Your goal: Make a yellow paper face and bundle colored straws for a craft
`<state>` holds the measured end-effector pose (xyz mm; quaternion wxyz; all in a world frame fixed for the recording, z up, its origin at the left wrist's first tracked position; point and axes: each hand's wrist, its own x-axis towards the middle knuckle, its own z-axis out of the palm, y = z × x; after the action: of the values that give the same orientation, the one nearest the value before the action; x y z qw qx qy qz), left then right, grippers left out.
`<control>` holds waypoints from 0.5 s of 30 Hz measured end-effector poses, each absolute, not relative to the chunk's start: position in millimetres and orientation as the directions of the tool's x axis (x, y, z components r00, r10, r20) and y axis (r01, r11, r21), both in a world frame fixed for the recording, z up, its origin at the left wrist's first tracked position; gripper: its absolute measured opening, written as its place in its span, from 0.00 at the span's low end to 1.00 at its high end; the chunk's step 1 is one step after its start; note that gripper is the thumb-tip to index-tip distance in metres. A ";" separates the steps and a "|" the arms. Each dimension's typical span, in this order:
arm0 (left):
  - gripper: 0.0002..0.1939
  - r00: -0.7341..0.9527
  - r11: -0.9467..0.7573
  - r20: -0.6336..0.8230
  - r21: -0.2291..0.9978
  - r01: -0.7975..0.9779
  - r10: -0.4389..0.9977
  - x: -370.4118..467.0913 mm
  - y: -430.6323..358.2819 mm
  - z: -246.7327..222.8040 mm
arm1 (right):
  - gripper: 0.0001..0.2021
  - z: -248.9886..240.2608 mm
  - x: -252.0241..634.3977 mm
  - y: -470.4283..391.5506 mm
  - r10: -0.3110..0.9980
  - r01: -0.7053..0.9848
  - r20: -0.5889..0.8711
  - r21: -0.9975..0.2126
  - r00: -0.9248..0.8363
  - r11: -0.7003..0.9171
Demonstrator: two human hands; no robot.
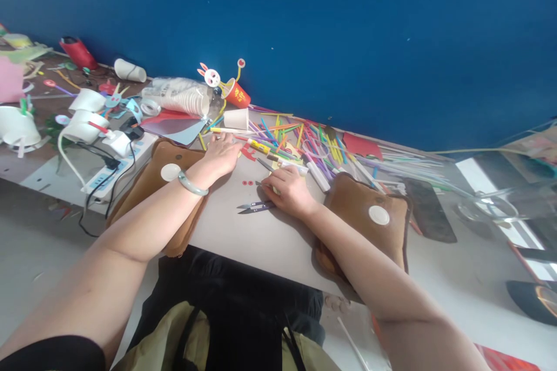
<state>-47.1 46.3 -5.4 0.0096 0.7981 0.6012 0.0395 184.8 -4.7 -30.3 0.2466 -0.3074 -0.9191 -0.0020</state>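
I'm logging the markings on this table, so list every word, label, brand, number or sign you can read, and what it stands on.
No words, brands or numbers are legible.
Round disc: red heart sign, no readable text.
Red cup: yellow marks, too small and blurred to read.

no words, brands or numbers readable. red cup (239, 94) has yellow characters, too small to make out. power strip (103, 183) shows blue markings, also unreadable. small round disc (241, 62) has 1 red heart.

Plain deep-blue wall (331, 52)
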 end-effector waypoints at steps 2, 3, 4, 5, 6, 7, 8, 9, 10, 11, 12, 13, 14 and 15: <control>0.17 0.303 -0.308 0.054 0.113 0.945 0.951 -49.2 46.0 -5.0 | 0.10 -31.7 185.3 -3.6 0.559 0.567 0.461 -0.139 -0.689 0.812; 0.17 0.317 -0.322 0.055 0.133 0.937 0.947 -50.2 45.8 -4.4 | 0.10 -32.3 185.5 -3.0 0.557 0.567 0.464 -0.134 -0.689 0.813; 0.16 0.324 -0.329 0.059 0.146 0.933 0.944 -50.9 45.5 -3.8 | 0.11 -32.8 185.7 -2.7 0.556 0.567 0.464 -0.131 -0.690 0.813; 0.16 0.323 -0.329 0.066 0.149 0.932 0.944 -51.4 45.1 -3.1 | 0.11 -33.1 185.7 -2.4 0.557 0.569 0.465 -0.130 -0.689 0.812; 0.16 0.316 -0.324 0.076 0.143 0.935 0.946 -51.6 44.7 -2.3 | 0.11 -33.4 185.6 -2.3 0.559 0.570 0.463 -0.132 -0.688 0.811; 0.16 0.308 -0.317 0.084 0.128 0.940 0.948 -51.5 44.2 -1.5 | 0.11 -33.5 185.5 -2.4 0.562 0.571 0.461 -0.135 -0.687 0.810; 0.16 0.301 -0.309 0.087 0.107 0.945 0.950 -51.2 43.6 -0.8 | 0.11 -33.4 185.4 -2.5 0.564 0.572 0.460 -0.138 -0.686 0.808; 0.16 0.295 -0.301 0.082 0.082 0.950 0.952 -50.7 43.0 -0.2 | 0.11 -33.3 185.2 -2.6 0.565 0.572 0.458 -0.140 -0.686 0.808; 0.17 0.286 -0.290 0.070 0.056 0.955 0.956 -49.9 42.4 0.4 | 0.11 -33.2 185.0 -2.8 0.566 0.571 0.456 -0.142 -0.687 0.808; 0.17 0.277 -0.279 0.053 0.035 0.960 0.959 -49.0 41.9 1.0 | 0.11 -33.1 184.9 -2.8 0.565 0.569 0.453 -0.144 -0.689 0.810; 0.17 0.266 -0.266 0.033 0.021 0.964 0.964 -48.1 41.5 1.5 | 0.11 -33.0 184.8 -2.9 0.564 0.567 0.451 -0.145 -0.692 0.811; 0.17 0.255 -0.255 0.013 0.015 0.967 0.967 -47.2 41.2 2.0 | 0.11 -33.0 184.7 -2.8 0.563 0.565 0.450 -0.145 -0.693 0.812; 0.17 0.244 -0.244 -0.008 0.014 0.970 0.970 -46.3 41.1 2.7 | 0.10 -33.1 184.7 -2.7 0.561 0.564 0.449 -0.144 -0.695 0.814; 0.17 0.236 -0.235 -0.026 0.016 0.972 0.972 -45.7 41.0 3.4 | 0.10 -33.2 184.7 -2.6 0.559 0.563 0.449 -0.140 -0.697 0.814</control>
<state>-45.7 41.0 3.4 0.0143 0.7859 0.6182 -0.0055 184.7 -2.6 -33.2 0.2425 -0.3045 -0.9211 -0.0040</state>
